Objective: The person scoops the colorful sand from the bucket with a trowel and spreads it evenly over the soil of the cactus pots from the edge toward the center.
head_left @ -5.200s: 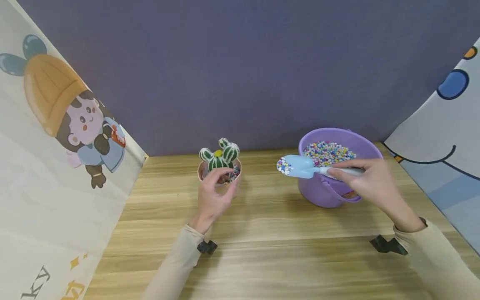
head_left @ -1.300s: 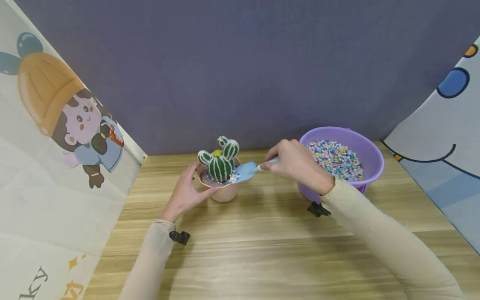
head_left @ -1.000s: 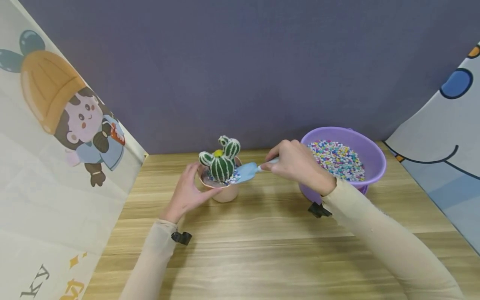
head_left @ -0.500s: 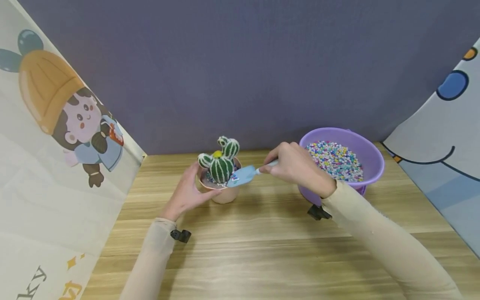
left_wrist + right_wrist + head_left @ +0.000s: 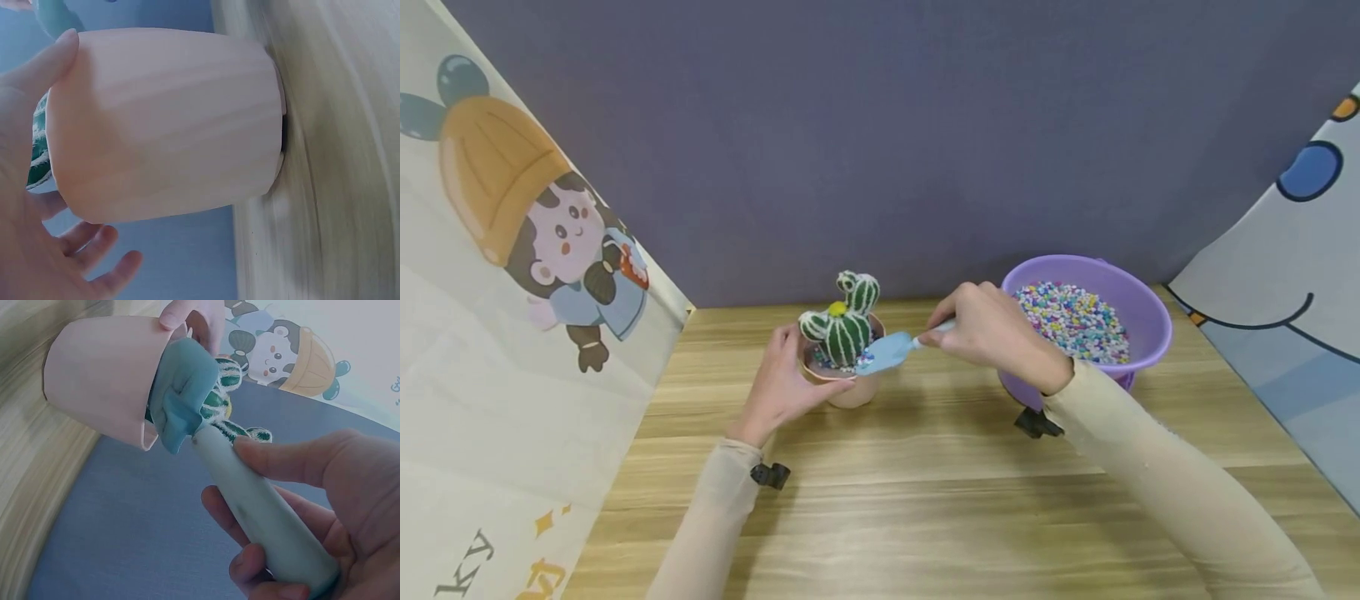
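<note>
A pale pink flower pot (image 5: 852, 392) stands on the wooden table, with a green-and-white toy cactus (image 5: 846, 340) in it and small coloured beads around the cactus's base. My left hand (image 5: 786, 385) grips the pot's rim, thumb on the near side and fingers round the left. In the left wrist view the pot's smooth side (image 5: 169, 125) fills the middle. My right hand (image 5: 992, 327) holds a light blue trowel (image 5: 887, 352) by its handle. The blade tilts over the pot's right rim, a few beads near its tip. In the right wrist view, the blade (image 5: 184, 387) hides part of the cactus.
To the right stands a purple bucket (image 5: 1144, 333) holding many multicoloured beads (image 5: 1075, 323); my right forearm passes in front of it. A dark blue-grey wall (image 5: 880, 150) rises behind the table (image 5: 925, 517). Printed cartoon panels flank both sides.
The loaded trowel has moved left from over the bucket to the pot, where its blade tipped and most beads slid off. My left hand shifted from above the pot onto its rim.
</note>
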Available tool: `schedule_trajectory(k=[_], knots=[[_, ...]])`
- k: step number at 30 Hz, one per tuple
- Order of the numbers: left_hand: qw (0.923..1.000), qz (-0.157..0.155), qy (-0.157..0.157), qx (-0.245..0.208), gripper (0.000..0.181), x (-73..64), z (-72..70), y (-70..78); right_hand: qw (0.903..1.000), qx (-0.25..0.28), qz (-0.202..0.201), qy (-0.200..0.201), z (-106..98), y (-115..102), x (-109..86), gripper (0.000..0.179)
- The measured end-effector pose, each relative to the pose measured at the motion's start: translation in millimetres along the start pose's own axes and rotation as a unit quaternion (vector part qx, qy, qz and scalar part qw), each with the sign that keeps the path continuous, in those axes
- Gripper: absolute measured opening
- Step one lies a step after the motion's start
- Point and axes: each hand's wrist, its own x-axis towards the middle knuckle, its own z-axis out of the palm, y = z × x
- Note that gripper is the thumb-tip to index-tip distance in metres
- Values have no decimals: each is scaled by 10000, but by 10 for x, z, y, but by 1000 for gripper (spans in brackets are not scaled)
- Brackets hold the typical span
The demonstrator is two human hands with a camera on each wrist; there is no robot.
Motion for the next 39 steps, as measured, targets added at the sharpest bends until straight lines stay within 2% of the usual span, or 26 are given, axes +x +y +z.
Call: schedule_trajectory(k=[2,7,9,14,23,28,32,36,38,39], knots=[[9999,95,-7,-51,122,6,-3,-18,10000,12,1,-6,-2,-1,-2,14],[9975,605,-131,-331,107,48,1,-98,10000,-21,85,-35,-3,-23,-10,16],[9966,711,-154,-388,104,56,9,-120,10000,18,52,-65,2,-47,-14,16],[9973,631,-105,-367,107,53,20,-136,10000,72,-53,-35,27,-83,-39,16],[9982,438,-109,-403,108,26,13,-119,9997,146,215,24,48,10,-64,17],[9981,499,-106,-360,108,23,4,-109,9995,250,160,137,68,79,-84,19],[9973,494,-68,-532,106,8,-6,-92,9988,430,115,214,93,152,-104,20],[9941,345,345,-967,99,-20,-28,-60,9978,574,171,267,100,228,-129,18],[9878,346,837,-1267,92,-28,-37,-27,9974,605,261,292,94,264,-144,18],[9814,378,1160,-1481,88,-28,-41,1,9970,649,291,299,88,279,-153,18]])
